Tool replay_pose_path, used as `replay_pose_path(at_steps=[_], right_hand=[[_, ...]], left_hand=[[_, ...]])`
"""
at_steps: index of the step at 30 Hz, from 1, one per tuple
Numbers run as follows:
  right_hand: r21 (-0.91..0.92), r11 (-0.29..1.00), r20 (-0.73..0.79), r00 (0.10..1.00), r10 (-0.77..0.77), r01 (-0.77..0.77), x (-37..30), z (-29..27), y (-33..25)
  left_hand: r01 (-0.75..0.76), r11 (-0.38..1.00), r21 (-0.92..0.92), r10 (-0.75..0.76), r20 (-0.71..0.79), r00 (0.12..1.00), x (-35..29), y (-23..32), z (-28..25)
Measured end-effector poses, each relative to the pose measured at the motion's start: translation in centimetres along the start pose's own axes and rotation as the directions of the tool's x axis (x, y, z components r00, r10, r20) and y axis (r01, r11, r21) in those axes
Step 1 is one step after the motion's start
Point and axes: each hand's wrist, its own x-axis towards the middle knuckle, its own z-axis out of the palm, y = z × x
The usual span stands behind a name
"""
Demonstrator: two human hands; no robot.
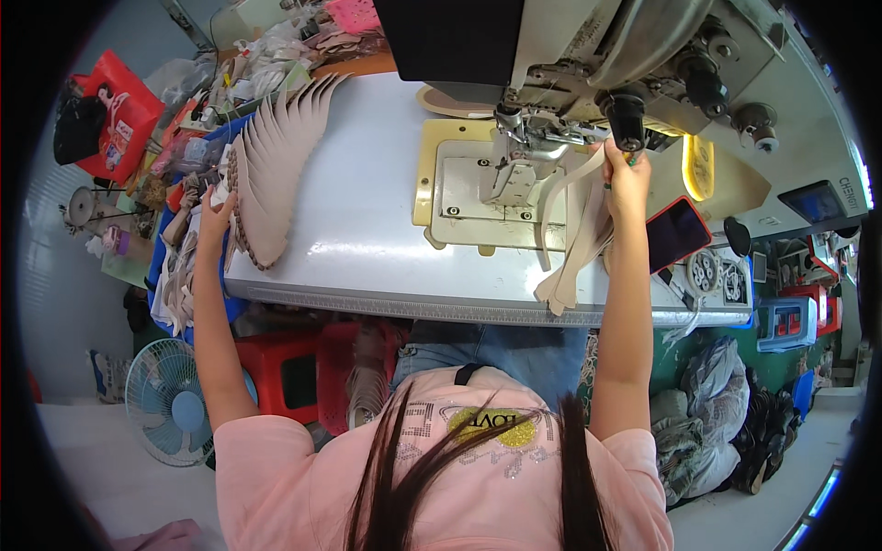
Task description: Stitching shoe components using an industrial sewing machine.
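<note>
My right hand [627, 179] is raised beside the sewing machine head [551, 138], its fingers closed on the top of some beige strips [583, 220]. The strips hang down past the needle plate [469, 188] toward the table's front edge. At the left end of the table, my left hand [217, 216] is bent around something whitish and small that I cannot make out. It is beside a fanned row of overlapping beige shoe-upper pieces [276, 174] and above a blue bin [239, 124] filled with pale scraps.
A dark-screened phone [678, 235] lies right of my forearm. Bobbins [706, 273] sit near the right end of the grey table [367, 220]. A control screen [813, 199] is at far right. A fan [184, 404] and red stool [276, 372] stand below left.
</note>
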Motion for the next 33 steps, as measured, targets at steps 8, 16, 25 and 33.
replay_pose_path(at_steps=[8,16,25,33], right_hand=[[0.213,0.977,0.274,0.961,-0.034,-0.026,-9.6,-0.6,-7.0],[0.428,0.888,0.773,0.577,-0.264,-0.167,-15.2,4.7,-11.4],[0.557,0.207,0.710,0.332,-0.621,-0.804,-19.4,14.1,-19.0],[0.495,0.020,0.643,0.350,-0.681,-0.869,-18.1,12.1,-21.4]], left_hand=[[-0.041,0.999,-0.022,0.043,0.058,0.997,1.0,1.2,1.5],[-0.152,0.987,-0.051,0.153,0.014,0.988,-0.9,1.3,3.3],[-0.221,0.949,0.224,0.259,-0.156,0.953,1.8,-1.3,2.7],[-0.154,0.723,0.673,0.504,-0.361,0.785,-5.9,4.4,2.1]])
